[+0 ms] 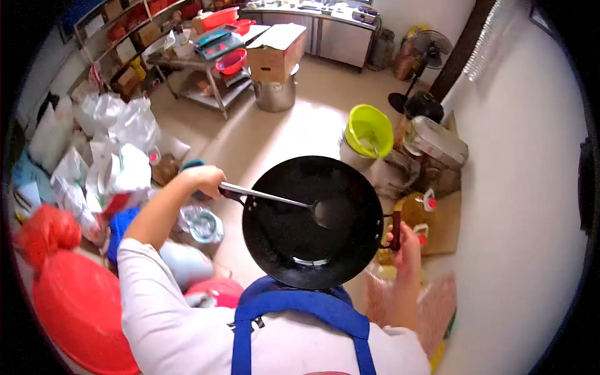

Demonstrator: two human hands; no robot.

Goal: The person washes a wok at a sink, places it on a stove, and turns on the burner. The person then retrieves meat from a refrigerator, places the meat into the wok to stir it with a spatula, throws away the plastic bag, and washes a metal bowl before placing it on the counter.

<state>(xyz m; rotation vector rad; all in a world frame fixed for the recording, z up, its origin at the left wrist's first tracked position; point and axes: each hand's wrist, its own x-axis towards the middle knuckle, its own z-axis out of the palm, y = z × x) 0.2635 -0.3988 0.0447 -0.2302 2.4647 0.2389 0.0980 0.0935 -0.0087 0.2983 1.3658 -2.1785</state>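
Note:
A large black wok (284,234) is held in front of my body, its hollow side facing up. My left hand (207,180) is closed at the wok's left handle and also grips the shaft of a metal ladle (269,195). The ladle's bowl rests inside the wok near its middle. On the other side, my right hand (407,245) is wrapped around the wok's dark wooden right handle (395,231). A small shiny patch shows in the lower part of the wok; I cannot tell whether it is liquid or a reflection.
Ahead on the floor stand a lime-green basin (369,130) and a steel pot (275,95) under a cardboard box (275,59). Plastic bags (119,125) and a red basin (81,312) crowd the left. Oil jugs (414,209) line the right wall; a fan (432,49) stands beyond.

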